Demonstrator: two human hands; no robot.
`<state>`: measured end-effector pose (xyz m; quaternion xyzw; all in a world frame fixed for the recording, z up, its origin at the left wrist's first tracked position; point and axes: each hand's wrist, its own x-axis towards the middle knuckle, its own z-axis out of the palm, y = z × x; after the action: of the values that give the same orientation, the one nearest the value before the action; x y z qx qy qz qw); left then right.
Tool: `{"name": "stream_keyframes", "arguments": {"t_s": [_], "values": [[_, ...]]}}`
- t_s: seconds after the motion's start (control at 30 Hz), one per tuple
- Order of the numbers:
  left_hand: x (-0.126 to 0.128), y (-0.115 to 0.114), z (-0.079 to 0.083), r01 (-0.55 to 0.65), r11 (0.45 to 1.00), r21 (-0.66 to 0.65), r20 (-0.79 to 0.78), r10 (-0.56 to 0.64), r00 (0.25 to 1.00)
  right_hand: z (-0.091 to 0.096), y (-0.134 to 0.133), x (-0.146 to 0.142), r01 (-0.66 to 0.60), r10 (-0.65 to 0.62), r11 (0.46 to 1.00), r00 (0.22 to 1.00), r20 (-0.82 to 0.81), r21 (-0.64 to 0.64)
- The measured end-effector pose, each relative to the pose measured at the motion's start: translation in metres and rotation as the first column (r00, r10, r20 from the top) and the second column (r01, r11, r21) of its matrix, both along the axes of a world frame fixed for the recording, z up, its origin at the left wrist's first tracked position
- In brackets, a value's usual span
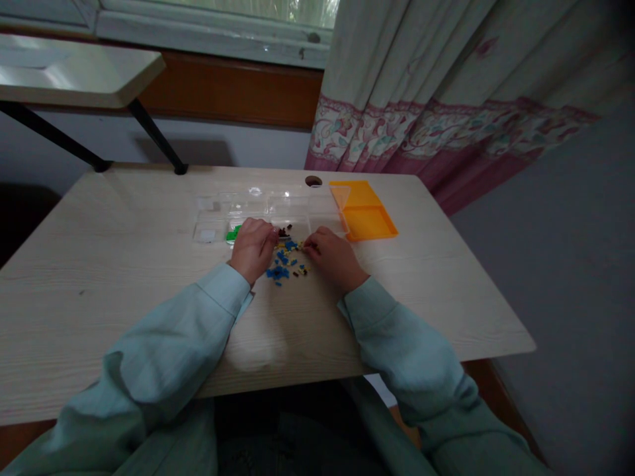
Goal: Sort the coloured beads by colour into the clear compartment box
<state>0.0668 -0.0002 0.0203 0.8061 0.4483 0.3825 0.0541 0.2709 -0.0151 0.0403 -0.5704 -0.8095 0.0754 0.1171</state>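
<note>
Small blue, yellow and dark brown building bricks (278, 272) lie in a loose pile on the desk. My left hand (253, 248) is at the left of the pile, fingers pinched together by the front of a clear compartment box (288, 203). Green pieces (233, 233) show in a compartment just left of that hand. My right hand (335, 256) rests at the right side of the pile, its fingertips closed at the edge of the bricks. Whatever either hand pinches is too small or hidden to make out.
An orange two-part tray (370, 221) sits right of the clear box, partly under its edge. A raised shelf (99, 73) on black legs stands at the back left. The wooden desk (149, 264) has a round cable hole (313, 180) near its back edge; a curtain (397, 99) hangs behind.
</note>
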Motion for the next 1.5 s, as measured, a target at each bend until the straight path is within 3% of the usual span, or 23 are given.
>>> {"name": "stream_keyframes", "arguments": {"t_s": [0.4, 0.63, 0.8, 0.97, 1.07, 1.3, 1.5], "values": [[0.000, 0.001, -0.004, -0.146, 0.989, -0.007, 0.065, 0.146, 0.987, -0.002, 0.002, -0.001, 0.037, -0.032, 0.998, 0.992, -0.123, 0.045], [-0.002, 0.002, -0.009, -0.170, 0.985, -0.002, 0.043, 0.170, 0.985, 0.000, 0.001, -0.002, 0.018, -0.009, 0.999, 0.984, -0.177, 0.050], [0.000, 0.000, -0.003, -0.087, 0.996, 0.007, 0.046, 0.087, 0.995, 0.000, 0.004, -0.003, -0.007, 0.013, 1.000, 0.927, -0.374, 0.016], [0.002, -0.004, 0.002, 0.176, 0.984, 0.013, 0.004, -0.176, 0.984, 0.002, 0.005, -0.006, -0.068, -0.067, 0.981, 0.763, -0.642, -0.184], [0.002, -0.004, 0.001, 0.206, 0.978, -0.001, -0.023, -0.206, 0.978, 0.004, 0.004, -0.007, -0.129, -0.107, 0.954, 0.696, -0.710, -0.271], [0.002, -0.001, -0.004, 0.175, 0.982, 0.067, 0.005, -0.175, 0.985, 0.005, 0.001, -0.011, -0.162, -0.132, 0.931, 0.688, -0.713, -0.328], [0.002, -0.001, -0.002, 0.177, 0.984, 0.023, -0.033, -0.176, 0.984, 0.007, 0.001, -0.010, -0.190, -0.112, 0.919, 0.714, -0.691, -0.346]]}}
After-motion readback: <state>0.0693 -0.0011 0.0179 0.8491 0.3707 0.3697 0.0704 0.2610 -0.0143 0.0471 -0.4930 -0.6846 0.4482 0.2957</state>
